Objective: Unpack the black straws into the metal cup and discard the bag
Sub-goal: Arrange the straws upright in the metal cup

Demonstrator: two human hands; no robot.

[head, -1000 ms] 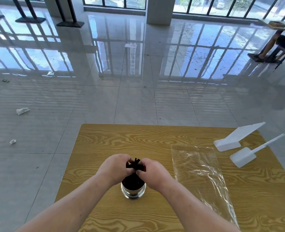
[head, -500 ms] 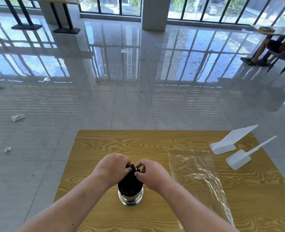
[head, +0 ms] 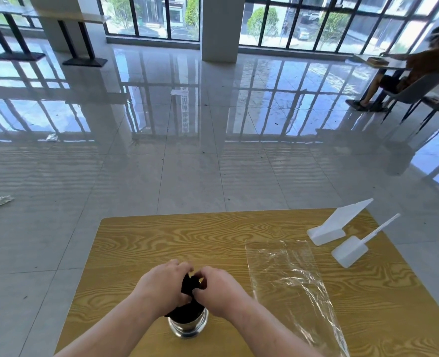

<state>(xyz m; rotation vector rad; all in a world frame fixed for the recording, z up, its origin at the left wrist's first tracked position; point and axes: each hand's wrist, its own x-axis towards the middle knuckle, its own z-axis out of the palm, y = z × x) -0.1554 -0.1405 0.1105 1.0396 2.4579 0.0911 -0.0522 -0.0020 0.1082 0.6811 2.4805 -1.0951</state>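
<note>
The left hand [head: 163, 287] and right hand [head: 221, 292] grip the thin black straws [head: 190, 286] already standing in the shiny metal cup [head: 188, 325], while the empty clear plastic bag [head: 290, 276] lies on the wood-grain table [head: 161, 238], not yet discarded.

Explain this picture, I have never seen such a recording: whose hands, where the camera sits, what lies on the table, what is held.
No machine: a person wears a camera on the head, looking down at their own hands. The left hand and right hand both grip the black straws standing in the metal cup on the wooden table. The clear bag lies flat to the right, near a white stand and a white scoop-like piece.
</note>
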